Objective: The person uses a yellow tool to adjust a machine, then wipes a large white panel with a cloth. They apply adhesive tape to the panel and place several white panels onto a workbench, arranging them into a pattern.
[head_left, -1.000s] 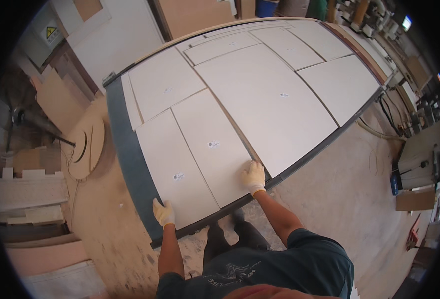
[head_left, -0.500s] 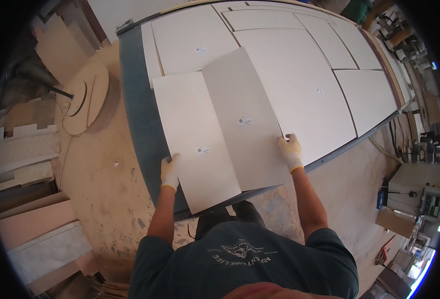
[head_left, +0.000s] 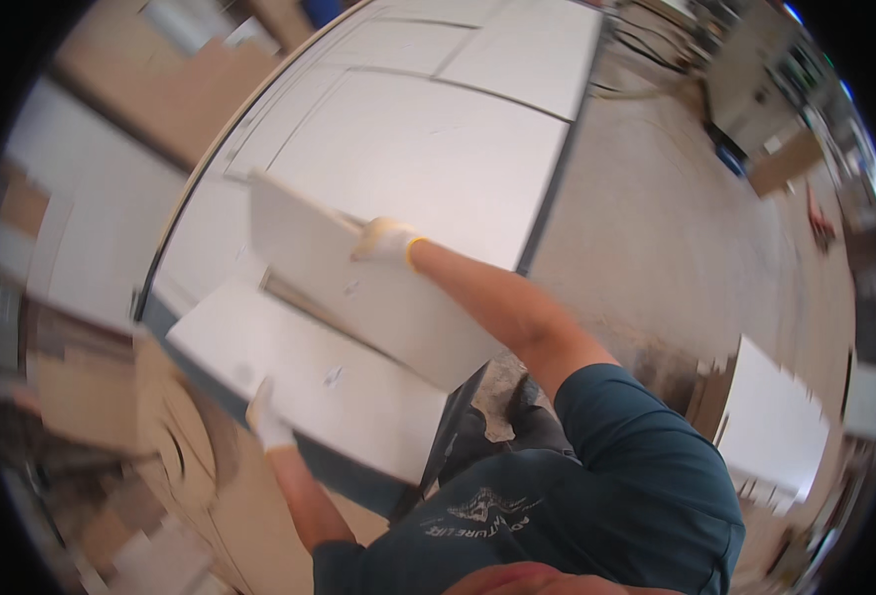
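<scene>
My right hand (head_left: 388, 241), in a pale glove with a yellow cuff, is closed on the right edge of a white board (head_left: 349, 263). This board is raised along that edge and leans toward the left, a small label on its face. Beside it lies a second white board (head_left: 309, 367), also labelled, overhanging the table's left end. At its outer edge is my gloved left hand (head_left: 269, 418), thumb along the border, the other fingers mostly hidden. A dark gap separates the two boards partway along.
Several more cut white panels (head_left: 438, 149) lie on the long table, whose blue-grey edge (head_left: 344, 466) shows at the near end. A round wooden spool (head_left: 175, 446) stands lower left. A stack of white boards (head_left: 770, 426) is at the right, a control cabinet (head_left: 755, 89) beyond.
The view has turned to the right. My right hand has lifted its board's right edge, tilting it up. The left hand stays at the other board's outer edge.
</scene>
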`<action>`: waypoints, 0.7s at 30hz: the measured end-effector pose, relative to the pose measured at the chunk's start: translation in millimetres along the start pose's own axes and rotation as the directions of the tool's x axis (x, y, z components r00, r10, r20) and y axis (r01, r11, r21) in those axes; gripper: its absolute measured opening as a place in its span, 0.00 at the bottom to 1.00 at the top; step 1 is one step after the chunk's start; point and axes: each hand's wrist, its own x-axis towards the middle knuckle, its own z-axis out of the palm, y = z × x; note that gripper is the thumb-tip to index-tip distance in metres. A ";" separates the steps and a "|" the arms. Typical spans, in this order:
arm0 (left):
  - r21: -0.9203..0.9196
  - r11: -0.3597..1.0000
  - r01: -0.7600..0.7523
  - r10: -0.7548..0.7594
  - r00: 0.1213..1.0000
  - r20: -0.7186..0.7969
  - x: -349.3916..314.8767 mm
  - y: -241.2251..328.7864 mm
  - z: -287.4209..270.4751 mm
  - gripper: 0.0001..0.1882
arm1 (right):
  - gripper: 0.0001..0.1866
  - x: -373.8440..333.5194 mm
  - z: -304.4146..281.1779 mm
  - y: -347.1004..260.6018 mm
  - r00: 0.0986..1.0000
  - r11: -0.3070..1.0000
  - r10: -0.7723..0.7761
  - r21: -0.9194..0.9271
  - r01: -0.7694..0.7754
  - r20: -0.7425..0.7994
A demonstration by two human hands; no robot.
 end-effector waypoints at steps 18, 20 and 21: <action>0.239 0.915 -0.324 0.163 0.842 0.515 -363.3 -53.0 265.3 0.31 | 0.38 -783.7 11.2 383.9 0.016 0.604 0.797 0.797 0.023 -0.604; 0.225 0.920 -0.320 0.133 0.797 0.590 -402.2 -71.6 305.4 0.30 | 0.39 -854.3 55.1 391.0 -0.392 0.469 0.811 0.883 -0.012 -0.435; 0.218 0.927 -0.306 0.104 0.767 0.633 -419.7 -86.8 328.5 0.30 | 0.36 -912.6 77.3 402.7 -0.214 0.480 0.861 0.877 0.039 -0.461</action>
